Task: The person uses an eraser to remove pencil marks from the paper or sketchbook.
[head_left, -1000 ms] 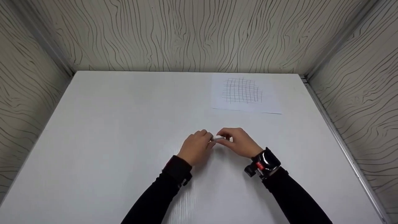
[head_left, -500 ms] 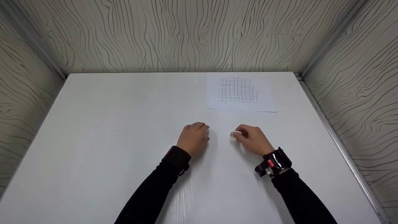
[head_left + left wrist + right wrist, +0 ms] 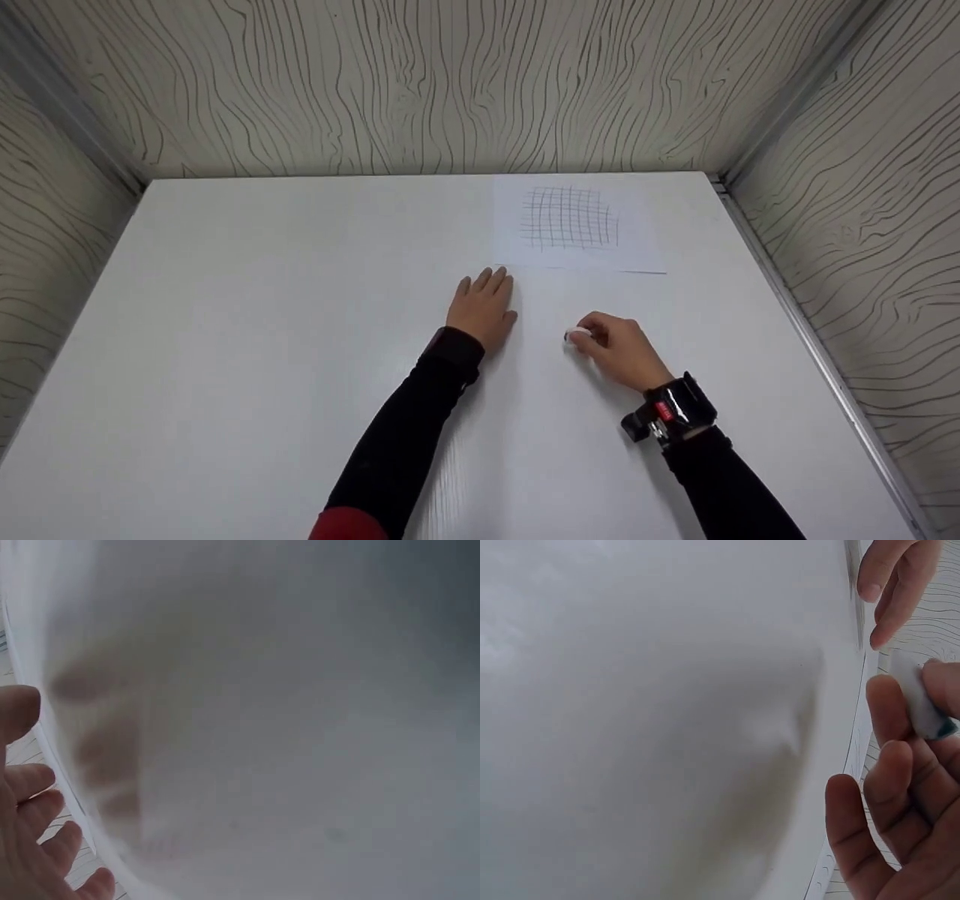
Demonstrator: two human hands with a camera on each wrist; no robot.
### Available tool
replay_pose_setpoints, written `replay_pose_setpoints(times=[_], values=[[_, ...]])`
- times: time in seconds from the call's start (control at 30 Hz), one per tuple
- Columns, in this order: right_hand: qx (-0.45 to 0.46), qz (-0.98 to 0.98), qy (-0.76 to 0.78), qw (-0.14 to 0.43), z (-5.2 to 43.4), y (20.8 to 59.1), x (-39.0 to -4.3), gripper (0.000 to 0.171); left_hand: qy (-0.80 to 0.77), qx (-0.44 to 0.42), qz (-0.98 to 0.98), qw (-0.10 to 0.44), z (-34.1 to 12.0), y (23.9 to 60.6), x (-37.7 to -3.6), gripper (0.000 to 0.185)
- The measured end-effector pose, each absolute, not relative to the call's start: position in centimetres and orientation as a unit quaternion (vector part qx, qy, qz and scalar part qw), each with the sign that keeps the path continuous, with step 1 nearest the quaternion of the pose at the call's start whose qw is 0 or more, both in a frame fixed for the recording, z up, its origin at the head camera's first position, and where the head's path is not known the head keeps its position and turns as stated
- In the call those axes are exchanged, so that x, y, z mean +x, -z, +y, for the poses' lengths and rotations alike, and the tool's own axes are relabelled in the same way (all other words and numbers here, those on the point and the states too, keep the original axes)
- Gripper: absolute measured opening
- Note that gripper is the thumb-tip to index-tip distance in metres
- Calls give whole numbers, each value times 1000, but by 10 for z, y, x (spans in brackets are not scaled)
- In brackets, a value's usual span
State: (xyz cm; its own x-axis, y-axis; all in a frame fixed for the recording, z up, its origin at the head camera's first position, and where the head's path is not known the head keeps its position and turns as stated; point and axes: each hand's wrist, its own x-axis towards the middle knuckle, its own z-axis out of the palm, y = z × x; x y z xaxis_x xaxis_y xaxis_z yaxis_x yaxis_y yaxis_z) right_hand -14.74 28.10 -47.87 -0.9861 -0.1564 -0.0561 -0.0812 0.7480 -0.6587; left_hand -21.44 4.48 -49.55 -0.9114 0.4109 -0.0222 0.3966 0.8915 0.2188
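My left hand is spread with its fingers fairly straight, low over the white tabletop. Its fingertips are just short of the near edge of a paper sheet; I cannot tell whether they touch the table. To the right, my right hand pinches a small white eraser between thumb and fingers. In the right wrist view, the eraser shows a dark green end, and the other fingers are loosely bent. The left wrist view shows the left hand with nothing in it.
A hand-drawn grid covers part of the sheet, which lies at the table's far edge. Patterned panels enclose the table at the back and sides. A metal rail runs along the right edge.
Both hands were together at the eraser and have come apart. The right hand has carried the eraser to the right. The left hand has moved forward toward the sheet, its fingers straightening.
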Motion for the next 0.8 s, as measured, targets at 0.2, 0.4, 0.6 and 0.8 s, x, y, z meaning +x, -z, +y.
replay_pose_setpoints(times=[0.2, 0.4, 0.6, 0.8], values=[[-55, 933, 352, 56, 281, 479, -150, 14, -91, 201, 974, 46, 52, 500, -229, 63], [-63, 931, 356, 57, 278, 481, -152, 13, -90, 196, 973, 83, 54, 496, -232, 66], [-74, 930, 356, 55, 274, 481, -154, 15, -70, 197, 976, 66, 49, 489, -228, 63], [-77, 930, 356, 56, 271, 480, -157, 14, -71, 203, 975, 50, 38, 488, -214, 55]])
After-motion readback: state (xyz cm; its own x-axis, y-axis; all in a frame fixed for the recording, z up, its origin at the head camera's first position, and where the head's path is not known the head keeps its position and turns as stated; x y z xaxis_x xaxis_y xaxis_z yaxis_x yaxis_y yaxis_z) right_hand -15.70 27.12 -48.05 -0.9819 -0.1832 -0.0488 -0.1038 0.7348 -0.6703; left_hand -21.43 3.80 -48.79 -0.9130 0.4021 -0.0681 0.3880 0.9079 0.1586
